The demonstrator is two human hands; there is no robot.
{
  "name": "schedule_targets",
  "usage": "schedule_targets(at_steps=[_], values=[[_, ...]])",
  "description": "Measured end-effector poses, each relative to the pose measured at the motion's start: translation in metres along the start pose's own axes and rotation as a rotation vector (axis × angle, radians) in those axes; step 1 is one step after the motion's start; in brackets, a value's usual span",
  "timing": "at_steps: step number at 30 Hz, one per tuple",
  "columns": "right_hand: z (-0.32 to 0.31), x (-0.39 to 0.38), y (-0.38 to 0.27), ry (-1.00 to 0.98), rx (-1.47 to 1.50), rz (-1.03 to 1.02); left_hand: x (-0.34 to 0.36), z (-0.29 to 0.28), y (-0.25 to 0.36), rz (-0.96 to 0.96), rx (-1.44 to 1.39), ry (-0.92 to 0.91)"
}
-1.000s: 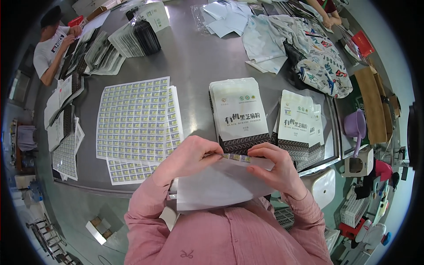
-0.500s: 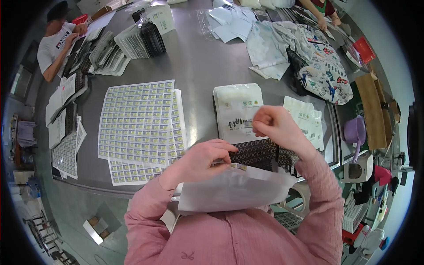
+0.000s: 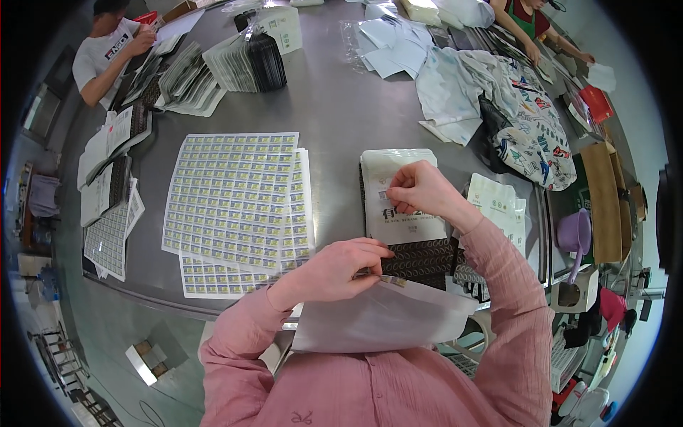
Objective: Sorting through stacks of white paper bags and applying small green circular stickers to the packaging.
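My left hand (image 3: 341, 269) is closed on the top edge of a whitish sticker backing sheet (image 3: 377, 320), which hangs over the table's near edge. A short strip of small yellow stickers (image 3: 393, 281) shows on that edge, beside my left fingertips. Above a stack of flat white pouches (image 3: 409, 229) with a black patterned lower part, my right hand (image 3: 425, 191) is pinched. A tiny pale sticker (image 3: 383, 193) shows at its fingertips. My right hand covers part of the top pouch's print.
Full sheets of yellow stickers (image 3: 231, 199) lie left of the pouches. More pouches (image 3: 494, 203) are at the right, below a patterned garment (image 3: 530, 121). Standing pouches (image 3: 245, 64) fill the far left. Co-workers sit at both far corners. A purple dipper (image 3: 573, 231) hangs off the right side.
My right hand has moved slightly left over the top pouch, its fingertips now nearer the pouch's upper left. My left hand still grips the backing sheet. The whole view has shifted a little.
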State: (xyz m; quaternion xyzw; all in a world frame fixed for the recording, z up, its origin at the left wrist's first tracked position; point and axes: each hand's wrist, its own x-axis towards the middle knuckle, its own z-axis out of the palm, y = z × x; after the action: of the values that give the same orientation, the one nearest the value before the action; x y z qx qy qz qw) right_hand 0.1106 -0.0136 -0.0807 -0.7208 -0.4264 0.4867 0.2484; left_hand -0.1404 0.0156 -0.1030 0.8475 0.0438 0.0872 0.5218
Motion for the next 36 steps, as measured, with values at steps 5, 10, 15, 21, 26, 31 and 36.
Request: schedule_targets(at_steps=[5, 10, 15, 21, 26, 31, 36], values=[[0.001, 0.001, 0.002, 0.018, 0.010, -0.005, 0.001, 0.001, 0.000, -0.017, -0.008, -0.001], [0.006, -0.003, 0.001, 0.072, -0.104, -0.009, 0.002, 0.004, -0.002, 0.009, -0.007, -0.001], [0.008, -0.036, -0.001, 0.493, -0.790, -0.112, -0.003, 0.002, -0.003, -0.053, -0.039, 0.007], [0.020, -0.083, 0.068, 0.718, -0.749, -0.168, 0.000, 0.005, 0.004, -0.042, -0.015, -0.002], [0.040, -0.089, 0.075, 0.853, -0.580, -0.241, 0.002, 0.002, 0.005, -0.036, -0.012, -0.025], [0.037, -0.094, 0.080, 0.851, -0.334, -0.214, 0.002, 0.003, 0.007, -0.036, -0.011, -0.018], [0.005, -0.124, 0.099, 0.715, 0.166, -0.144, 0.001, 0.001, 0.008, -0.031, -0.023, 0.017]])
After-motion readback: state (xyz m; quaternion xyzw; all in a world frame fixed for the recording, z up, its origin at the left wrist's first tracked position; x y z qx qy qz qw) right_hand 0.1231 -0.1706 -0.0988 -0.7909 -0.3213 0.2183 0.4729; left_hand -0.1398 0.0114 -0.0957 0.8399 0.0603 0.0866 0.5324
